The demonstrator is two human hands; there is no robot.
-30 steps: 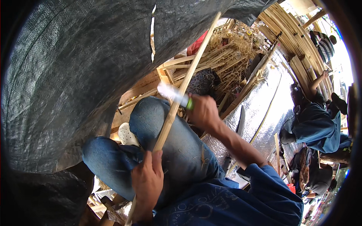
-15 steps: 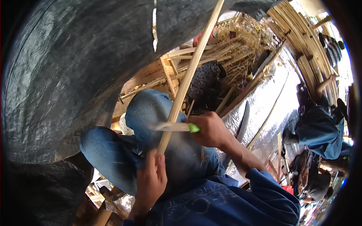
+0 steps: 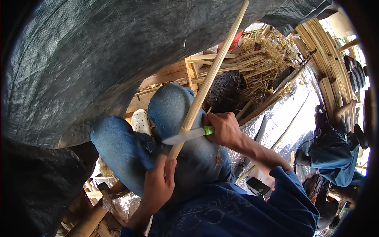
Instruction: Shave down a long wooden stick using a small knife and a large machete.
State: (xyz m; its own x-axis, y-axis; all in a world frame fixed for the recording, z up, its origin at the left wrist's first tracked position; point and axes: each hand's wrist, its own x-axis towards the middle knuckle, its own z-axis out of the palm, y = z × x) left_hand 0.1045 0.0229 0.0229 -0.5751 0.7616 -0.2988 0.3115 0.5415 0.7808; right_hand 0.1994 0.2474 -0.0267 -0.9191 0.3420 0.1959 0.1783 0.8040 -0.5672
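A long, pale strip of split bamboo or wood (image 3: 209,85) slants across my lap from the lower left to the upper right. Its lower end is pinched in my left hand (image 3: 158,185), between thumb and fingers. My right hand (image 3: 225,128) is closed round the green handle of a knife (image 3: 188,135). The blade lies across the strip just above my left fingers, its tip pointing left. Most of the handle is hidden in my fist. Beneath are my knees in blue jeans (image 3: 169,104).
A dark tarp (image 3: 90,75) hangs over the left and top. Silvery foil sheeting (image 3: 298,114) with a long dark blade (image 3: 260,128) on it lies to the right. Beyond sit a heap of shavings (image 3: 272,59) and stacked strips (image 3: 325,51). Another person (image 3: 333,134) is at the far right.
The knife blade, blurred before, is now sharper and slightly lower on the strip, tilted with its tip down. The whole view has shifted, bringing a white clog into fuller sight.
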